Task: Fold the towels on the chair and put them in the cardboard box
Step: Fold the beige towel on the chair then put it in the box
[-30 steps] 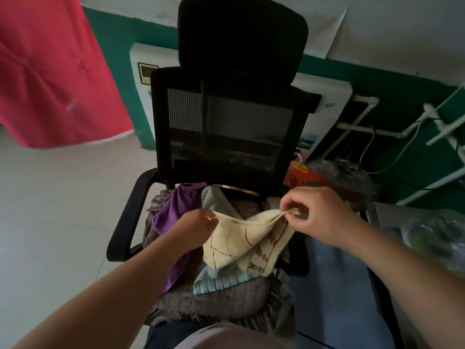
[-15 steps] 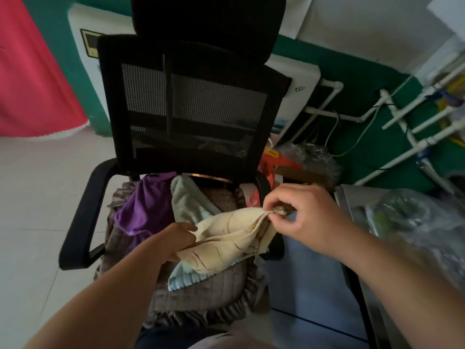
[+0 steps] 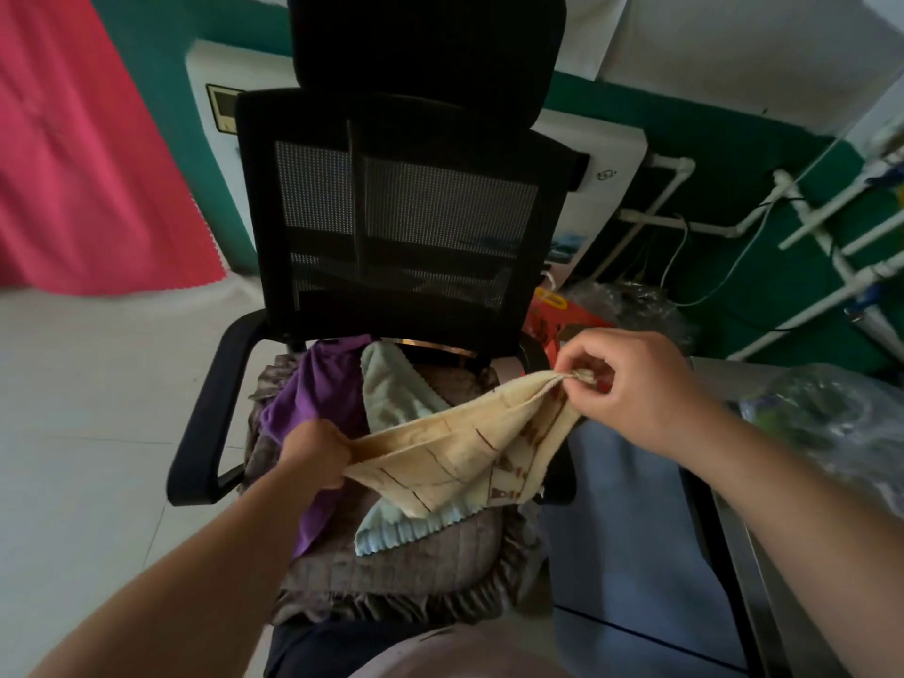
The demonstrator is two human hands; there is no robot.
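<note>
Since half a second ago, both hands have drawn apart and the cream towel (image 3: 469, 455) now hangs stretched between them, where before it sagged in a loose bunch. It is held above the seat, over the other cloths.

Largest in view is the black mesh office chair (image 3: 406, 212), its back and headrest facing the camera, armrests curving down on either side. Its seat carries a brown quilted cushion (image 3: 416, 565) with a ruffled edge. On that cushion lie a purple towel (image 3: 318, 398) toward the left and a pale blue-green towel (image 3: 396, 393) beside it, whose ribbed lower end shows below the cream towel.

A red cloth (image 3: 83, 154) hangs at the upper left against the green wall. White pipes (image 3: 831, 237) run along the wall at right, and a clear plastic bag (image 3: 831, 423) sits at the right edge.

The left hand (image 3: 313, 452) is clenched around the cream towel's left corner. The right hand (image 3: 636, 384) pinches the opposite corner between thumb and fingertips, slightly higher, so the top edge slopes up to the right.
</note>
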